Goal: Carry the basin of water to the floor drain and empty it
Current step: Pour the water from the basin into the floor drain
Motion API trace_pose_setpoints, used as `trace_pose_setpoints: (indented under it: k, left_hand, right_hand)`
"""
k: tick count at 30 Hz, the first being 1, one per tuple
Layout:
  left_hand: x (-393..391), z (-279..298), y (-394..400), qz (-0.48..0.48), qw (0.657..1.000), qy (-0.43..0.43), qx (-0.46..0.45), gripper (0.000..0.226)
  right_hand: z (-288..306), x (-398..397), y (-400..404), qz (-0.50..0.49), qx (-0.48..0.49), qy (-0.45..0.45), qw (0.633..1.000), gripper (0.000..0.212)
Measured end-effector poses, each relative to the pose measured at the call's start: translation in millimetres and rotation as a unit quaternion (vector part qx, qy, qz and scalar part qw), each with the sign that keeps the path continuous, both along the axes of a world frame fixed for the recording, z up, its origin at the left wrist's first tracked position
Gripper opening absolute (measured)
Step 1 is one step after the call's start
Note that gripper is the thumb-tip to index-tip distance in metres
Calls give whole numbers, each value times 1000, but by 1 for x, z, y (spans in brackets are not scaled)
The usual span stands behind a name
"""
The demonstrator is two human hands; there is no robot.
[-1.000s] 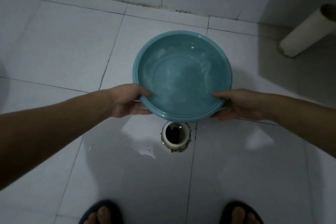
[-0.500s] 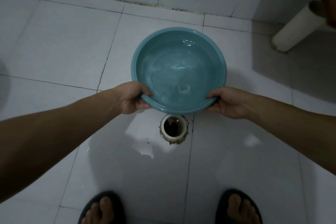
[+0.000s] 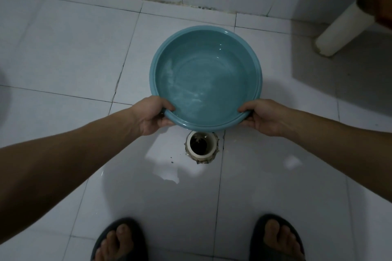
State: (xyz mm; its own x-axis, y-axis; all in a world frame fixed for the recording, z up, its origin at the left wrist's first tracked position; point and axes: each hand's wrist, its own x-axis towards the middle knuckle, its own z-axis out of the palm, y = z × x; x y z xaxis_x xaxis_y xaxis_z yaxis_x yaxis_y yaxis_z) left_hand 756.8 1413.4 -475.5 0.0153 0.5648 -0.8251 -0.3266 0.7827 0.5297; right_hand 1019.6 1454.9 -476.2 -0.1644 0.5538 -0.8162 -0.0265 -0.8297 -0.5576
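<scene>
Teal basin [image 3: 204, 78] of water hangs just far of the floor drain [image 3: 201, 148], left hand [image 3: 153, 115] and right hand [image 3: 263, 117] clamped on its near rim, thumbs over the lip; best tip the near edge down slowly so the stream lands in the opening.

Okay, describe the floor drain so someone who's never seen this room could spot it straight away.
Start at the white tiled floor and find the teal basin held in both hands. Just below its near rim sits the drain, beside a tile joint. It's the only round, dark hole, ringed in white with a grimy, chipped edge.
</scene>
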Motion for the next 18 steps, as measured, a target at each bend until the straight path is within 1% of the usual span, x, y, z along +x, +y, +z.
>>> trace_pose_setpoints:
  k: [5,11,18]
  left_hand:
    - [0,-1,-3,3,1000,3,11,30]
    - [2,0,-5,11,999,-3,32,37]
    - [-2,-1,-7,7,999,3,46,33]
  right_hand:
    - [0,0,-3,-2,4,0,1000,22]
    - [-2,0,-4,1,14,-7,1000,33]
    - [-2,-3,-5,-4,20,4,1000,35]
